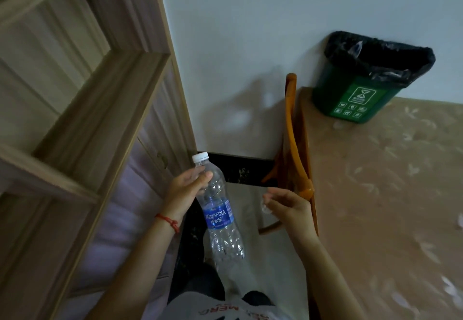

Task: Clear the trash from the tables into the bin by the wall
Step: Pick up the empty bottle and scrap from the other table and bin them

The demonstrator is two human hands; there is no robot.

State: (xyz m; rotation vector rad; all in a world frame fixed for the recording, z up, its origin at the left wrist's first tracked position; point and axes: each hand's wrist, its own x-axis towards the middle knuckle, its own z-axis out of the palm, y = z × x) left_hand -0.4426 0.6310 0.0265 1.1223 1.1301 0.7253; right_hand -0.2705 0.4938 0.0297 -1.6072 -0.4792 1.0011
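1. One clear plastic water bottle (pixel 220 209) with a blue label and a white cap is up in the air, tilted, cap pointing away from the person and base coming back toward the body.
2. The left hand (pixel 185 189) grasps that bottle near its neck, fingers and thumb curled round the narrow part just below the cap. A red string bracelet (pixel 168 222) sits on that wrist.
3. The right hand (pixel 285 207) hangs just right of the bottle, not touching it. Its fingers are curled, and something small and clear shows at the fingertips; whether it is pinched there I cannot tell.
4. One green bin (pixel 360 86) with a black bag liner folded over its rim stands far right, on the far end of a table (pixel 390 194) and up against the white wall (pixel 250 44). It is well apart from the bottle.
5. That one table, covered with a tan flowered cloth, fills the right side. A small pale scrap (pixel 339 124) lies on it just in front of the bin.
6. One orange wooden chair (pixel 293 129) stands between the table's left edge and the wall.
7. One wooden shelf unit (pixel 82 94) fills the left side.
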